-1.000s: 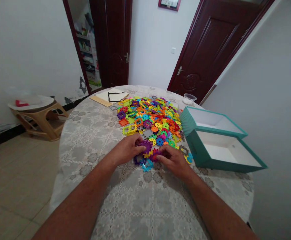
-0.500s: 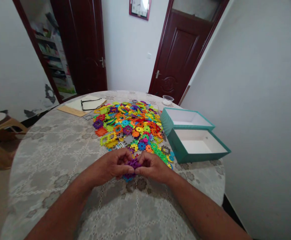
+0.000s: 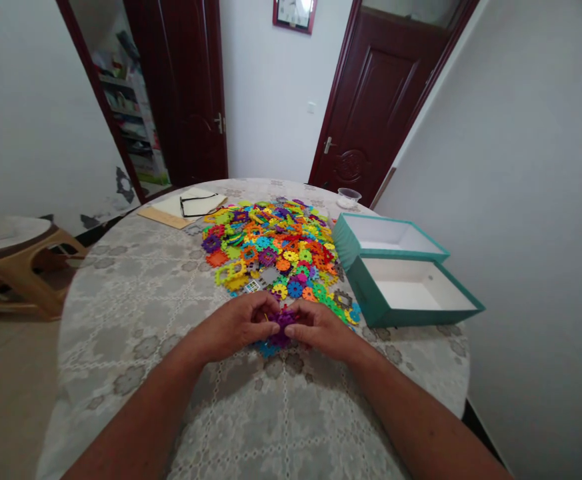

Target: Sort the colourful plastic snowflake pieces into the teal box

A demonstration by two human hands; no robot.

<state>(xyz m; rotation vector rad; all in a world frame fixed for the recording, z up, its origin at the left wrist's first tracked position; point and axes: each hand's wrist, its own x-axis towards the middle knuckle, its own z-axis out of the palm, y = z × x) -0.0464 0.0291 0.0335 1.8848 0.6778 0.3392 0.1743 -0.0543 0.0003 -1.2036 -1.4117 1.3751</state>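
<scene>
Purple notched plastic building pieces are pinched between my two hands at the near side of the pile. My left hand grips them from the left, thumb on the near face. From the right, my right hand holds them with thumb and fingers closed. Just below the purple pieces shows a blue piece; I cannot tell whether it is joined to them. Beyond my hands spreads a heap of colourful interlocking pieces, flat and gear-edged. My fingers partly hide the held pieces.
Two green boxes with white insides, a nearer one and one behind it, stand at the right. Black glasses lie on paper at the back left. A clear plastic bowl sits at the far edge of the cloth-covered table.
The view has turned slightly left, so everything appears further right. The purple pieces have been tilted between my hands and show more of their face; both hands keep hold.
</scene>
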